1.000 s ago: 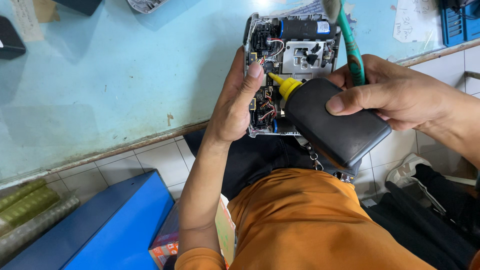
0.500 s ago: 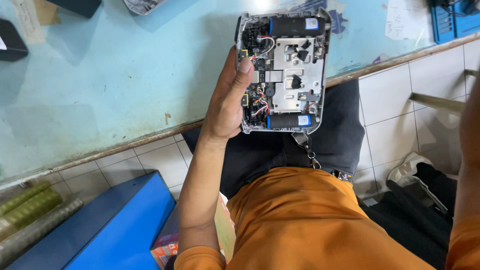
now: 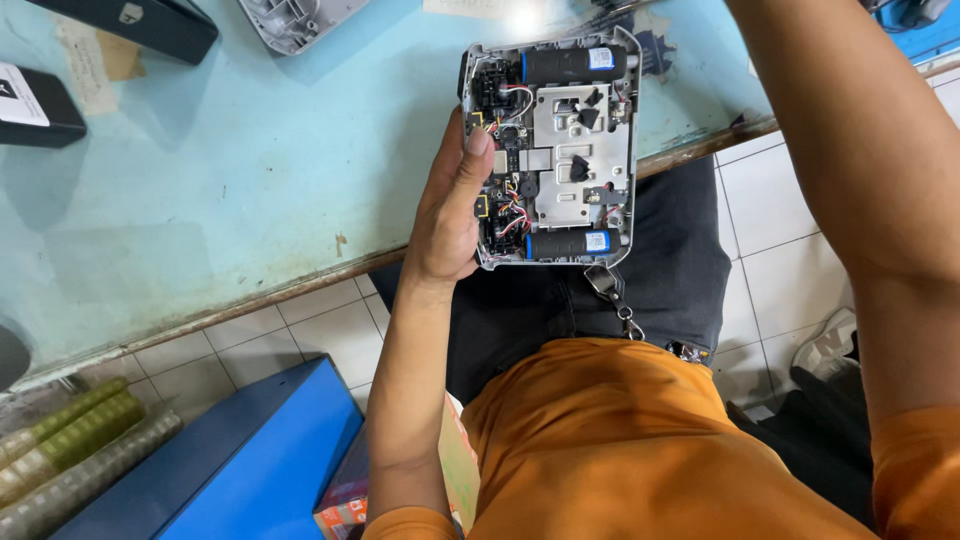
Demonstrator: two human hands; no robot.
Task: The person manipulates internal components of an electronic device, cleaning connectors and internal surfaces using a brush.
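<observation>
My left hand (image 3: 450, 205) grips the left edge of an opened grey device shell (image 3: 552, 148), thumb laid on its inner side. Inside the shell I see two black cylinders with blue bands, a silver metal plate, and red, white and black wires. The shell rests partly over the edge of the light blue table (image 3: 220, 190) and above my lap. My right forearm (image 3: 860, 150) reaches up and away past the top right of the frame; the right hand itself is out of view.
Two black boxes (image 3: 130, 20) and a grey plastic cover (image 3: 300, 15) lie at the far side of the table. A blue box (image 3: 230, 460) and green rolls (image 3: 70, 440) sit on the tiled floor at lower left. A keychain (image 3: 620, 305) hangs from my dark trousers.
My right hand, which held a black pouch and a green-handled tool over the device, has lifted away out of view. The device's inside is now uncovered. My left hand keeps its hold.
</observation>
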